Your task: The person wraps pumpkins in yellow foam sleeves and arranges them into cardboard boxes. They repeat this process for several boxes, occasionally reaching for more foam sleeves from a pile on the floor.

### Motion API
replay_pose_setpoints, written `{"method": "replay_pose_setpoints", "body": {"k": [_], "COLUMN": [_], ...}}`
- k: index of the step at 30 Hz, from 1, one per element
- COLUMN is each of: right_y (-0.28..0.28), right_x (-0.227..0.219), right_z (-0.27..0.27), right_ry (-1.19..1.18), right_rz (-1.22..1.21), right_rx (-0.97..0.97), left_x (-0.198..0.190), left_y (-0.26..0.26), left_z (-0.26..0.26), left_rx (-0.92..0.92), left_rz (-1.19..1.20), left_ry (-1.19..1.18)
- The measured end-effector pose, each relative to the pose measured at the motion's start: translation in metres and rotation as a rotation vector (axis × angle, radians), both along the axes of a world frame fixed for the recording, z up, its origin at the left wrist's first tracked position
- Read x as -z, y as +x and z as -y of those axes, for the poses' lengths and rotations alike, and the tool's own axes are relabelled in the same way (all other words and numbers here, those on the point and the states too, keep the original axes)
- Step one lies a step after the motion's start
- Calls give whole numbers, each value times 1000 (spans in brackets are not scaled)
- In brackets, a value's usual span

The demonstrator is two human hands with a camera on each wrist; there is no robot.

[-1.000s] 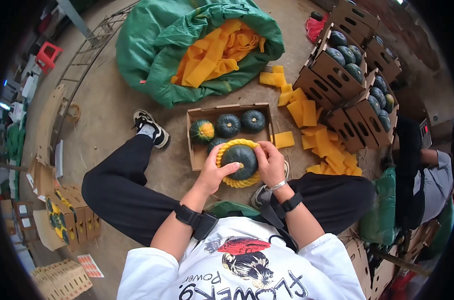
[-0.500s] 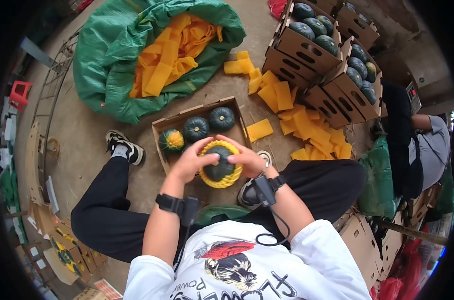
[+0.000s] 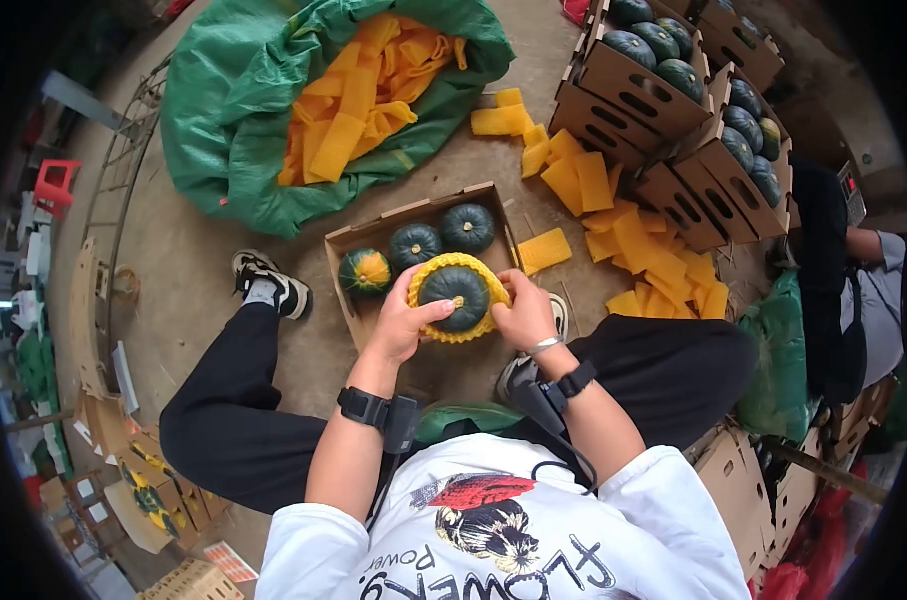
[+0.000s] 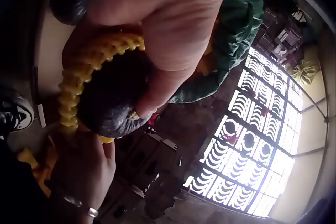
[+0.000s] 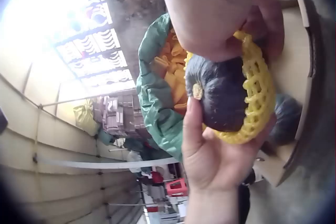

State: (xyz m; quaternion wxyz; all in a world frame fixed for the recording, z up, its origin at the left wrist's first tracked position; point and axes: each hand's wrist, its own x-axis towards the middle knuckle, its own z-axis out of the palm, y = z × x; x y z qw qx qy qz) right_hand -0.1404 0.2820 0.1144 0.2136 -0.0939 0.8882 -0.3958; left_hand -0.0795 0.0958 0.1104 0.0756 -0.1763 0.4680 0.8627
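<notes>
A dark green pumpkin (image 3: 456, 297) sits stem-up between my hands, over the near edge of an open cardboard box (image 3: 346, 240). A yellow foam net sleeve (image 3: 458, 338) wraps its sides, leaving the top bare. My left hand (image 3: 400, 322) holds pumpkin and net from the left, its thumb pressed beside the stem. On the opposite side, the fingers of my right hand (image 3: 526, 312) pinch the net's edge. The right wrist view shows the net (image 5: 257, 92) bunched along one side of the pumpkin (image 5: 218, 92). Inside the box lie more pumpkins (image 3: 415, 246), one with an orange patch.
A green sack (image 3: 214, 130) of flat yellow nets stands beyond the box. Loose nets (image 3: 634, 240) are strewn at the right, below stacked cartons (image 3: 614, 90) of pumpkins. Another person (image 3: 874, 310) sits at far right. My bent legs (image 3: 244, 400) flank the work.
Half a second ago both thumbs lay on the pumpkin's top; my right hand has since shifted to pinch the net's right edge. The left thumb stays near the stem. The head view has swung.
</notes>
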Motion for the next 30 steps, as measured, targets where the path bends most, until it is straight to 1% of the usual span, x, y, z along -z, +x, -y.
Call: {"method": "replay_pose_setpoints", "body": {"k": [1, 3, 4, 5, 6, 7, 8, 9, 10, 11, 12, 13, 14, 15, 16, 17, 18, 19, 20, 21, 22, 23, 24, 25, 26, 27, 28, 29, 30], "right_y": [2, 3, 2, 2, 1, 0, -2, 1, 1, -1, -3, -4, -8, -11, -17, -33, -52, -72, -92, -109, -120, -126, -125, -122, -121, -115, -108, -109, -121], "right_x": [0, 3, 4, 1, -5, -8, 10, 5, 21, 46, 54, 62, 62, 61, 73, 80, 59, 75, 72, 68, 87, 92, 119, 144, 149, 154, 159, 160, 158], "right_z": [0, 0, -4, -6, -6, -7, -3, 0, 2, 3, 4, 5, 7, 8, 12, 4, -4, -9, -16, -23, -34, -40, -47, -51, -51, -51, -52, -54, -52], "right_ry": [-3, 74, -17, -14, -488, -955, -1285, -1274, -1279, -1284, -1300, -1254, -1179, -1098, -1002, -694, -199, -118, -98, 0, 120, 319, 510, 704, 705, 707, 709, 709, 726], "right_rz": [-3, -260, -211, -212, 194, 601, 777, 973, 1039, 1106, 1145, 1153, 1096, 1050, 828, 594, -14, -231, -227, -270, -332, -168, -184, -202, -204, -245, -278, -266, -195], "right_rx": [5, -68, -151, -141, 53, 257, 153, 121, 178, 235, 263, 377, 380, 384, 331, 117, -75, 5, 195, 271, 206, 32, -176, -388, -399, -358, -319, -339, -408], "left_x": [0, -2, -3, -5, -6, -6, -6, -6, 9, 5, -2, -6, -6, -12, -2, 12, 23, 26, 35, 44, 48, 54, 74, 77, 74, 69, 68, 67, 65], "left_y": [2, 3, 4, 6, 8, 9, 9, 7, 6, 6, 8, 5, 0, -3, -11, -25, -36, -46, -55, -64, -68, -68, -65, -65, -66, -65, -64, -64, -64], "left_z": [-1, -4, -2, 2, 3, -1, -5, -10, -17, -22, -27, -32, -36, -49, -47, -44, -48, -52, -58, -63, -71, -80, -86, -89, -86, -81, -78, -74, -68], "left_rx": [5, -33, -23, 27, 81, 94, 148, 205, 218, 237, 217, 173, 328, 381, 327, 268, 226, 238, 246, 256, 280, 309, 270, 259, 325, 395, 399, 464, 523], "left_rz": [-3, 33, 29, 2, -20, -16, 37, 85, 112, 105, -42, -207, -269, -282, -252, -225, -154, -146, -130, -117, -155, -196, -246, -236, -228, -214, -193, -208, -230], "left_ry": [-3, 15, 14, 81, 151, 159, 151, 140, -170, -169, -752, -1329, -1287, -1394, -1289, -1190, -1213, -1305, -1341, -1381, -1482, -1583, -1652, -1639, -1624, -1604, -1595, -1560, -1532]}}
